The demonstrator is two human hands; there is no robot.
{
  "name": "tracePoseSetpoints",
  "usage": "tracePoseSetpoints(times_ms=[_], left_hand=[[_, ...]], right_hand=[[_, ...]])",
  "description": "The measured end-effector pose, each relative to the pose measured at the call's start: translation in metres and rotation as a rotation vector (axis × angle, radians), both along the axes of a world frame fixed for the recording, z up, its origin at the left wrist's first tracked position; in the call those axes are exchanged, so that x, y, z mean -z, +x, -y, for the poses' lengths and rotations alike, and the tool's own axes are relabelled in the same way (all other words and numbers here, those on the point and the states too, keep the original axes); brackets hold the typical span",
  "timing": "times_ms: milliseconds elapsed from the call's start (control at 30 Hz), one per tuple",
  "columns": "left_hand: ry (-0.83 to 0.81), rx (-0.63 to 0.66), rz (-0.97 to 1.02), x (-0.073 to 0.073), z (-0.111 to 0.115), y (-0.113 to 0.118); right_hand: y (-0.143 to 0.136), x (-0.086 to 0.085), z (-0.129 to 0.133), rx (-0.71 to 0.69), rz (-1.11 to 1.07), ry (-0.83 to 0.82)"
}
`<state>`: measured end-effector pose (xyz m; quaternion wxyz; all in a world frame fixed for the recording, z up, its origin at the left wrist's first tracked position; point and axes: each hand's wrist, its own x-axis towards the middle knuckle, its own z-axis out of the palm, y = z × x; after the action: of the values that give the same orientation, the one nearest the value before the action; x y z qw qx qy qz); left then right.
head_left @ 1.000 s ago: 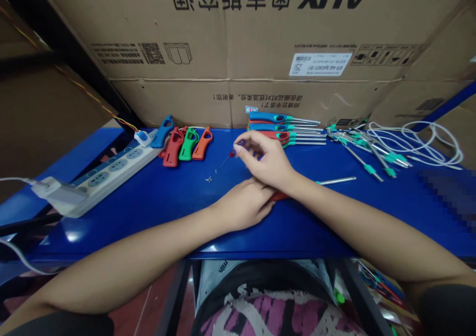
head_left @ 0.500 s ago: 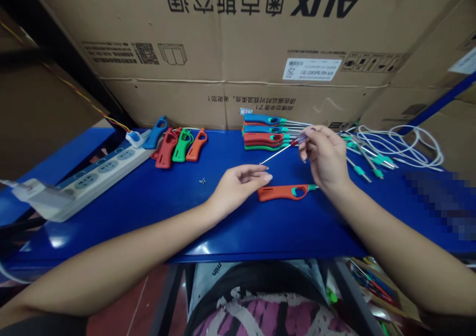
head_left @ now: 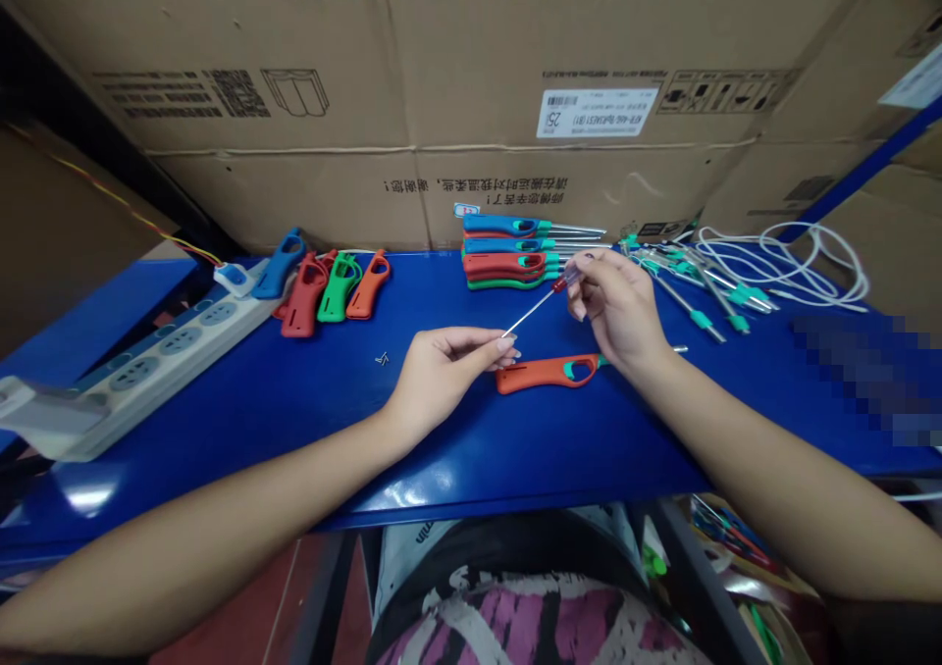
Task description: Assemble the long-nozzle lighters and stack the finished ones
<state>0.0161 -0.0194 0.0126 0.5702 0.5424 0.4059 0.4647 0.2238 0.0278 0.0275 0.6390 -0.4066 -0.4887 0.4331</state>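
A screwdriver (head_left: 531, 313) with a thin metal shaft and a clear and red handle slants between my two hands. My right hand (head_left: 616, 302) is closed around its handle. The thumb and fingers of my left hand (head_left: 450, 371) pinch together at the tip of the shaft; whatever small thing is between them is hidden. Just below lies an orange lighter (head_left: 543, 375) with a green trigger, its metal tube passing partly behind my right wrist. A few tiny screws (head_left: 382, 359) rest on the blue table, left of my left hand.
Stacked lighters (head_left: 504, 265) lie at the back. Loose handles (head_left: 335, 287) in several colours sit beside a white power strip (head_left: 177, 346). At right are metal tubes with green ends (head_left: 696, 314) and a coiled white cable (head_left: 831, 292). A large cardboard box (head_left: 412, 76) stands behind.
My left thumb and fingers have closed together at the screwdriver's tip. The view has shifted slightly, and the screwdriver remains in my right hand.
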Motion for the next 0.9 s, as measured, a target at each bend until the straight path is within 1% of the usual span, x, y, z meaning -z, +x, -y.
tracePoseSetpoints(times_ms=[167, 367, 433, 533, 633, 700, 767, 833, 900], left_hand=[[0.085, -0.002, -0.051, -0.002, 0.001, -0.001], [0.109, -0.007, -0.092, -0.001, 0.002, -0.001], [0.115, -0.003, -0.119, -0.001, 0.002, -0.001], [0.125, 0.016, -0.176, 0.001, 0.003, -0.001], [0.133, 0.068, -0.255, 0.004, 0.004, -0.001], [0.133, 0.114, -0.294, 0.007, 0.005, -0.001], [0.130, 0.151, -0.316, 0.010, 0.006, 0.000], [0.132, 0.171, -0.339, 0.011, 0.007, 0.001], [0.144, 0.172, -0.367, 0.011, 0.007, 0.001]], right_hand=[[0.000, -0.003, 0.001, 0.005, -0.018, 0.007], [0.001, -0.002, 0.000, 0.013, 0.044, 0.031], [0.002, -0.002, 0.000, 0.024, 0.088, 0.073], [0.002, -0.007, 0.005, 0.037, 0.185, 0.187], [0.001, -0.014, 0.012, -0.035, 0.289, 0.293], [0.000, -0.017, 0.016, -0.106, 0.332, 0.309], [-0.001, -0.017, 0.020, -0.130, 0.346, 0.324], [-0.003, -0.015, 0.022, -0.092, 0.351, 0.368], [-0.004, -0.013, 0.024, -0.009, 0.370, 0.436]])
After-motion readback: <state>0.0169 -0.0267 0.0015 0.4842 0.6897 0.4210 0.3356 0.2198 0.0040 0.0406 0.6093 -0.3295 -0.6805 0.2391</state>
